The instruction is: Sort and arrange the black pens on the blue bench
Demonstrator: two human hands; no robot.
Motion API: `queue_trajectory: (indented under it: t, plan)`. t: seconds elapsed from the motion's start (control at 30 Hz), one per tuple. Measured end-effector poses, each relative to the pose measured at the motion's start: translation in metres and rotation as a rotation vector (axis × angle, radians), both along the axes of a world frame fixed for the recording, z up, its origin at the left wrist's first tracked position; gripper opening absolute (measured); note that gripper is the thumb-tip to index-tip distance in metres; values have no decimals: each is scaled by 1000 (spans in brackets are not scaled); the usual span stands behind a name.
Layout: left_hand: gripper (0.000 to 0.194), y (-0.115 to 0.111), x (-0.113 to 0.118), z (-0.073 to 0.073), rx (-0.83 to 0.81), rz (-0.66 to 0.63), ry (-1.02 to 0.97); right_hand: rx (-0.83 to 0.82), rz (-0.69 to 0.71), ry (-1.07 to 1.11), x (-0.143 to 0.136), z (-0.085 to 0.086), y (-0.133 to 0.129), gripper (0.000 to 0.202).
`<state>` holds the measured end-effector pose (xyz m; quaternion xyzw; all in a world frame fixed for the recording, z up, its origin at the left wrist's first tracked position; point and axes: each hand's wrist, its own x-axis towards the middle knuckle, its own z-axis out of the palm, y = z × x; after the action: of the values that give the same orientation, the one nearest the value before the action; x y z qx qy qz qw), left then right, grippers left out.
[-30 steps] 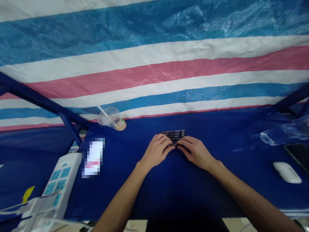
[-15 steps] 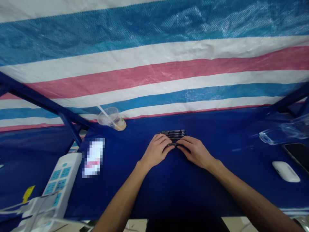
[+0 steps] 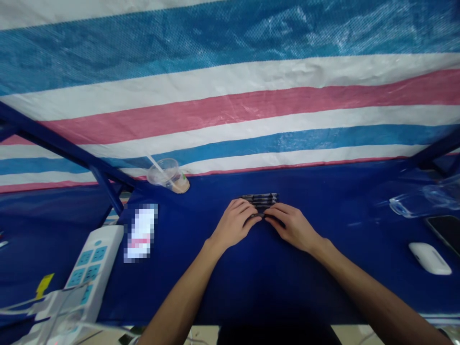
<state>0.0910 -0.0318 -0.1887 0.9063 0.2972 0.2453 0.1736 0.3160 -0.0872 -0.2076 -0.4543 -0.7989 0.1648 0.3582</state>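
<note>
While both hands come together over the blue table, the action is all at one narrow spot, a little short of the far edge! The left hand has its fingers curled and closed on the nearest dark pen, and the right hand matches it from the other side, fingers bent, thumb tucked in on the near side. Only a short stretch of that pen shows between them; how firm the pinch is, I cannot tell. Just beyond the fingertips lie more dark pens, side by side in a tight little row, running left to right, their near ones partly covered by the hands.

Out on the left, a clear cup with a pale straw sits at the back, near the striped sheet, something brownish at its base. Closer in, a bright blurred-out patch, contents unreadable, and beside it a white power strip with blue sockets. Over on the right, well apart from the hands, a clear plastic container lies behind a dark phone, and near that phone rests a smooth white case.
</note>
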Motion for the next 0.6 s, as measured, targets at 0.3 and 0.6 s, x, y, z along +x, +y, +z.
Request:
queue_trajectory:
  t: [0.3, 0.6]
  plan:
    - [17, 1, 0, -1, -19, -4, -4, -24, 3, -1, 0, 1, 0, 18]
    - [20, 1, -1, -1, -18, -8, -4, -11, 1, -1, 0, -1, 0, 18]
